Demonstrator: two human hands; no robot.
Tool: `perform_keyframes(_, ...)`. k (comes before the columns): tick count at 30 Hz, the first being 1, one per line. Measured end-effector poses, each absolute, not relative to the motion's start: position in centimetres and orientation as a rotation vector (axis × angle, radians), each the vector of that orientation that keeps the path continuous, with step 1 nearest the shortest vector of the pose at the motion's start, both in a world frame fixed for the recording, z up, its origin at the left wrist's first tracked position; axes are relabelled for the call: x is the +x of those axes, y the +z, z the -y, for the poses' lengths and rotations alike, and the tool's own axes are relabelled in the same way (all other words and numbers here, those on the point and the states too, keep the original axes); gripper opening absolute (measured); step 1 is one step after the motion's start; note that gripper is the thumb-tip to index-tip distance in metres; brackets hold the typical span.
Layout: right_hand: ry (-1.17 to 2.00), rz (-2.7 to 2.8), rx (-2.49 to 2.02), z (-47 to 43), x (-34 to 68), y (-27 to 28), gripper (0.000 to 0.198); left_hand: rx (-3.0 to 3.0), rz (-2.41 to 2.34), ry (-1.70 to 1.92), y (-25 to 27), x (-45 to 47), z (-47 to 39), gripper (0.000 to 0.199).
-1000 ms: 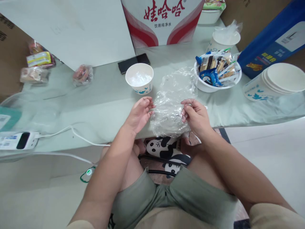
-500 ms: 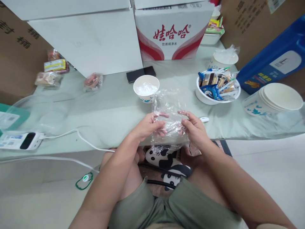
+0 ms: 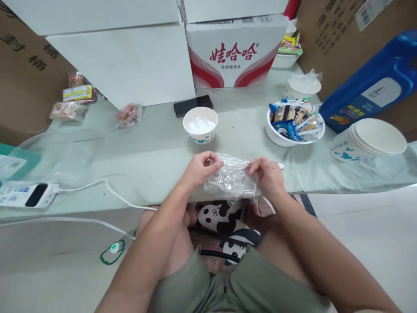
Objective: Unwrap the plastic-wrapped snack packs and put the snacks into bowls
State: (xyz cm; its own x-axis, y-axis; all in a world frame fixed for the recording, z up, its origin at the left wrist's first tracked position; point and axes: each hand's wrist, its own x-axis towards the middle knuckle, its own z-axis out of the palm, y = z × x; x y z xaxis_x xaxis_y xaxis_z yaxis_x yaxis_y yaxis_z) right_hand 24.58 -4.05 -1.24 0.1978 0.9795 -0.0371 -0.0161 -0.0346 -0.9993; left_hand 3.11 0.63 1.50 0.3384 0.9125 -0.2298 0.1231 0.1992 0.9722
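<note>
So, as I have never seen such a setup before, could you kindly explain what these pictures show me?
Gladly. There is no machine here: you see a person's bare left hand and right hand. One camera, worn on the head, takes every picture, looking forward and down, so the person's own arms and lap show below.

Between them, the hands hold a clear, crinkled piece of thin plastic at the near edge of a table covered in pale green cloth. Just beyond stands a white paper cup with blue leaf print, something translucent inside. Behind it lies a flat black phone. To the right are a round white bowl of wrapped snacks and a tilted stack of white paper cups.
</note>
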Motion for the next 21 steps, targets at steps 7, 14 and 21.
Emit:
perform_keyframes(7,1.314,0.857,-1.252,4.1,23.6,-1.3,0.06,1.043,-0.829,0.93,1.4,3.6,0.0,0.065)
perform_keyframes(14,1.334,0.984,-1.292,4.0,23.7,-0.6,0.023,1.06,-0.927,0.594,1.8,3.2,-0.2,0.039)
perform_keyframes(21,1.157,1.172,-1.191,5.0,24.7,0.4,0.008,0.941,-0.797,0.498,3.1,2.0,-0.7,0.035)
